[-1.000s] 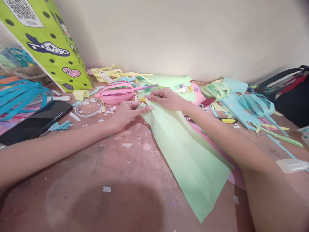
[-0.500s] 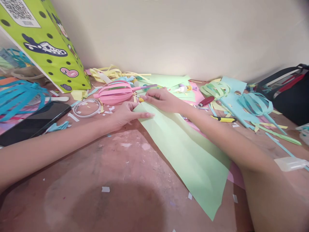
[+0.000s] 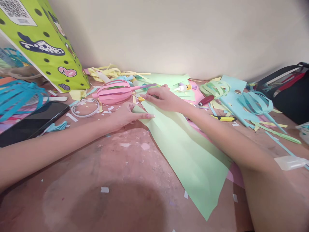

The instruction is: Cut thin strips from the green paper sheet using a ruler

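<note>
A long sheet of light green paper [image 3: 183, 151] slants across the table from my hands toward the lower right. My left hand [image 3: 130, 114] grips its far left corner, thumb on top and the other fingers underneath. At the far edge, my right hand [image 3: 164, 98] pinches the paper between thumb and fingers. The edge between my hands looks slightly curled. Just beyond them lies a pink paper-strip lantern [image 3: 114, 92] with a purple-tipped stem. A small yellow piece [image 3: 140, 99] sits by my right fingertips.
At left stand a green patterned bag [image 3: 60, 61], a black phone [image 3: 33, 124] and a tape roll [image 3: 85, 108]. A glue bottle [image 3: 183, 88], a red-handled tool [image 3: 206, 100], a yellow cutter [image 3: 224, 119] and a blue paper lantern [image 3: 256, 103] lie right. Paper scraps are scattered about.
The green sheet's near left corner has curled upward under my left hand, and its lower end has shifted slightly left. My right hand has barely moved.
</note>
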`<action>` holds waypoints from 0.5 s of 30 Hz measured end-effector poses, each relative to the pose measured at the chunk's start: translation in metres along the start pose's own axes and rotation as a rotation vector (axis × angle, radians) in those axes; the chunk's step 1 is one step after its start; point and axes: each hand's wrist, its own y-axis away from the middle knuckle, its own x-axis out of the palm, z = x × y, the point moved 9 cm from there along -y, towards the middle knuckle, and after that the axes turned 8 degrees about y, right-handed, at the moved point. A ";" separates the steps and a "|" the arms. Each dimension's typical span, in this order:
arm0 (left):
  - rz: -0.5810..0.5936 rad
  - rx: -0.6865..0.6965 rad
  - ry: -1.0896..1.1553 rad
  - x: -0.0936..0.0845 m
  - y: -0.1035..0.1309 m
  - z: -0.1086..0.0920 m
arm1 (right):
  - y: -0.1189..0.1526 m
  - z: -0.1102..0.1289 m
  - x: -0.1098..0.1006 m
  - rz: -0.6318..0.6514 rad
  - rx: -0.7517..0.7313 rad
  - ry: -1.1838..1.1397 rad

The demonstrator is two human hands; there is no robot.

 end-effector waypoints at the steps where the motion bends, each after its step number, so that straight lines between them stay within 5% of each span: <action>1: -0.004 0.000 0.038 0.000 0.000 0.000 | 0.000 -0.001 -0.001 -0.008 0.002 -0.001; 10: -0.049 -0.058 0.229 -0.007 -0.002 0.016 | 0.000 -0.008 -0.013 -0.073 0.035 -0.056; 15: -0.092 0.034 0.290 -0.009 -0.001 0.006 | 0.001 -0.059 -0.023 -0.074 0.317 -0.236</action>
